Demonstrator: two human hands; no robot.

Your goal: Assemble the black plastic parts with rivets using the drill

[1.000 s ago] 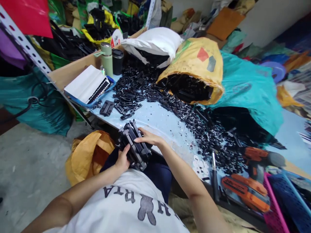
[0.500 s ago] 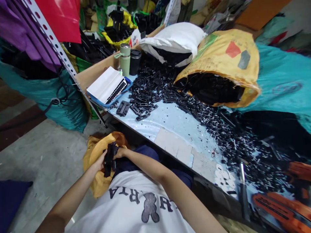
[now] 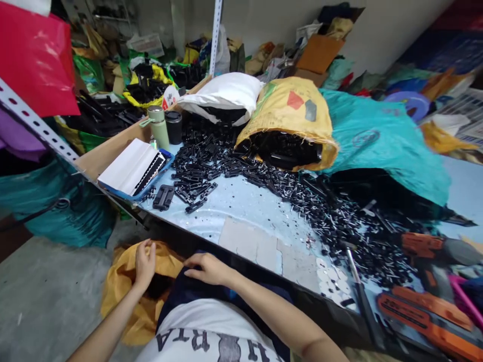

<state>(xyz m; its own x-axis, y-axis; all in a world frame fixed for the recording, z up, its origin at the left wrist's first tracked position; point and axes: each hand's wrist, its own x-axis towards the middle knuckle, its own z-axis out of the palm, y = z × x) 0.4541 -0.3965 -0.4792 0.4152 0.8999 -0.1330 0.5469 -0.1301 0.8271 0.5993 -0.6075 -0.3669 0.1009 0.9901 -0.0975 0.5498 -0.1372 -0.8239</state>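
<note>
My left hand is over the rim of a yellow woven sack on the floor, its fingers loosely bent and nothing seen in them. Beside it, above the dark trousers, my right hand has its fingers stretched out and apart, holding nothing. Between the hands the sack's mouth gapes, dark inside; what lies there cannot be made out.
On the blue worktop lie a heap of black plastic parts, many small screws, an orange power drill and a black-handled tool. A notebook, a green flask and full sacks stand behind.
The black plastic piece that both hands held over the yellow sack is out of them now. My hands have come apart, and the view has tilted up and turned right.
</note>
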